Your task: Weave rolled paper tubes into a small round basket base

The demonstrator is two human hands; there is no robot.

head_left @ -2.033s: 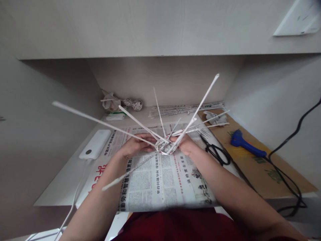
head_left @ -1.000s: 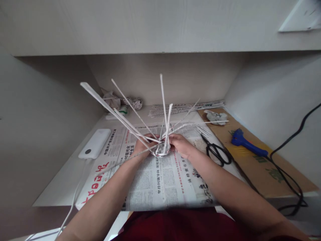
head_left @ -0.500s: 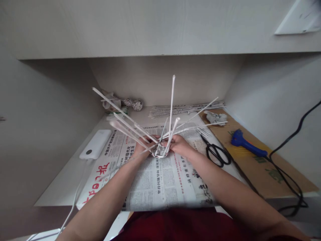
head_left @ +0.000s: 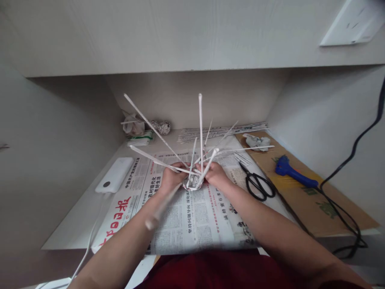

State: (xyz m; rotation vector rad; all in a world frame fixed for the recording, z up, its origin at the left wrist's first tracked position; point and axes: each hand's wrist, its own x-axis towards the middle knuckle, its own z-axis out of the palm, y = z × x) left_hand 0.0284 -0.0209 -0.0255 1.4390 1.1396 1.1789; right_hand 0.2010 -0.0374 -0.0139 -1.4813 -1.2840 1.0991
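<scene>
A small woven piece of rolled newspaper (head_left: 192, 183) is held between my hands over the spread newspaper (head_left: 177, 224). Several long paper tubes fan out from it; one paper tube (head_left: 200, 124) stands nearly upright. My left hand (head_left: 172, 179) is closed on the left side, its fingers around a paper tube (head_left: 150, 157) that points out to the left. On the right side my right hand (head_left: 215, 173) pinches the tubes where they meet the woven piece. Fingertips of both hands are partly hidden by the tubes. A blurred tube (head_left: 159, 210) slants down over my left forearm.
Black scissors (head_left: 260, 185) lie right of my right hand. A blue glue gun (head_left: 296, 171) with a black cord rests on cardboard (head_left: 325, 208), near crumpled paper (head_left: 258, 142). Spare paper tubes (head_left: 222, 131) lie along the back. A white power bank (head_left: 114, 175) with a cable sits left.
A tube on the left has swung down toward me, over my left forearm. Other tubes have shifted as the woven piece turned slightly. Both hands stay on it.
</scene>
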